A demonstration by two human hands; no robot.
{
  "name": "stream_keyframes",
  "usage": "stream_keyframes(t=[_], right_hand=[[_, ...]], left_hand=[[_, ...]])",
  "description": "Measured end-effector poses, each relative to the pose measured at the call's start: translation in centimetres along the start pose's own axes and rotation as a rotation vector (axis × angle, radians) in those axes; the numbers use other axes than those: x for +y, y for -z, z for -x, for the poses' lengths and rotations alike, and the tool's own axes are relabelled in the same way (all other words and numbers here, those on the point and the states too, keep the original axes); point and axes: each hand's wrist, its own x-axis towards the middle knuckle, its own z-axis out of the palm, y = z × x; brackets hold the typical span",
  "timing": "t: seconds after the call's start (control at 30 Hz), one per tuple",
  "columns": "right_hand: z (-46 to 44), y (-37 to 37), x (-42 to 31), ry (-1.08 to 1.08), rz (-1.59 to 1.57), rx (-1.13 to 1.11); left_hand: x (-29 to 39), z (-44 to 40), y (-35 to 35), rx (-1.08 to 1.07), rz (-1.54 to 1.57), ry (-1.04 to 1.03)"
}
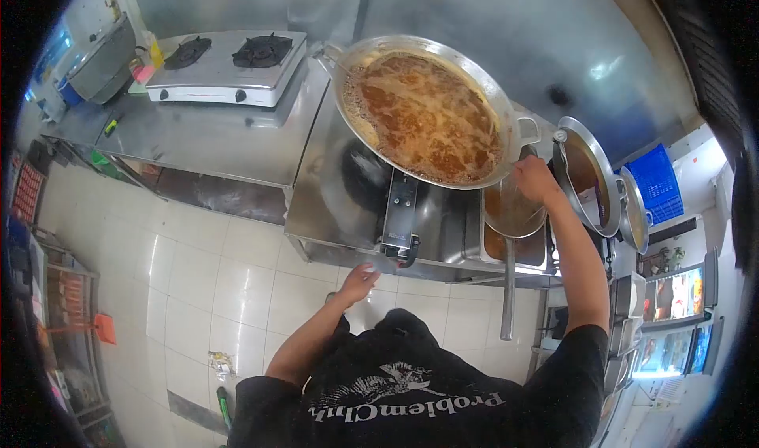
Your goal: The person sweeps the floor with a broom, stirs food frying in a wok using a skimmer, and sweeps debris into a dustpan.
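A large two-handled wok [474,60] full of bubbling brown oil [427,116] sits over the stove. My right hand [536,181] is beside its right rim, just below the loop handle [529,129]. Those fingers are curled together, and what is in them is hidden. Below that hand a round strainer [515,215] lies over a rectangular metal pan [474,246], its long handle [508,298] pointing toward me. My left hand [358,284] hangs in front of the counter edge with fingers apart and nothing in it, near the burner's control unit [400,215].
On the left counter stands a two-burner gas stove [221,88]. To the right are another wide pan [605,211] holding brown liquid and a blue basket [655,183]. A green-handled object [224,404] lies on the tiled floor. An orange dustpan-like piece [104,328] is by the left shelves.
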Motion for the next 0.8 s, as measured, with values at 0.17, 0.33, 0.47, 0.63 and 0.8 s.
stream_keyframes(t=[0.17,0.33,0.47,0.63,0.8], right_hand=[[-0.4,2.4,-1.2,-0.048,-0.312,-0.102],[-1.9,3.9,-3.1,-0.231,-0.68,-0.294],[-3.0,4.4,-3.6,-0.334,-1.028,-0.4],[-4.0,1.9,-2.0,-0.45,-1.195,-0.41],[-4.2,2.5,-1.3,-0.52,-1.317,-0.43]], left_hand=[[4.1,-2.9,-3.4,0.03,0.165,-0.018],[5.3,-3.9,-4.2,0.145,0.039,-0.122],[6.4,-3.4,-4.3,0.168,-0.029,-0.12],[8.0,-2.7,-4.3,0.235,-0.22,-0.11],[8.0,-3.0,-4.6,0.296,-0.324,-0.147]])
